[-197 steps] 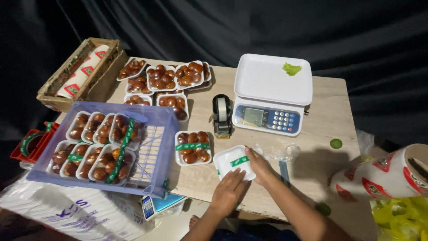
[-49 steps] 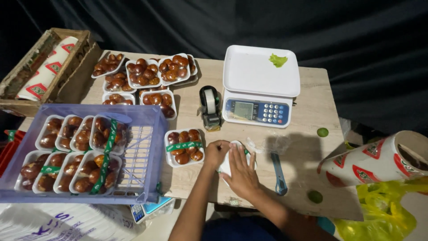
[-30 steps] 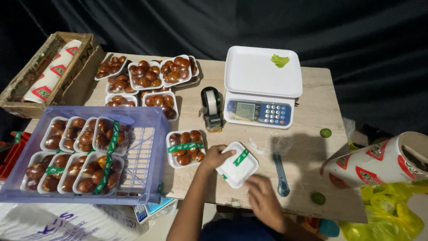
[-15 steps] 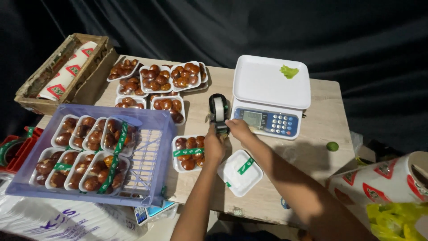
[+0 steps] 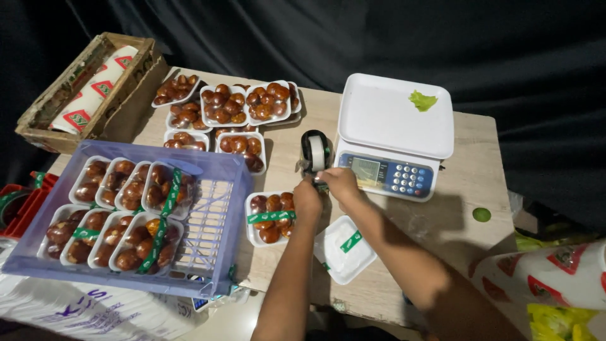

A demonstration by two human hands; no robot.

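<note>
Both hands at the black tape dispenser [image 5: 315,155] beside the weighing scale [image 5: 394,136]: left hand [image 5: 307,197] curled narrow at its base, right hand [image 5: 339,182] pinching, probably, the tape end. Taping step in hand. Upturned white foam tray [image 5: 344,249] lying just below, awaiting a strip drawn and cut cleanly.

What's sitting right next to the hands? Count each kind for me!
Tape dispenser: 1
Tray of brown fruit: 1
White tray with green tape: 1
Weighing scale: 1
Total: 4
</note>
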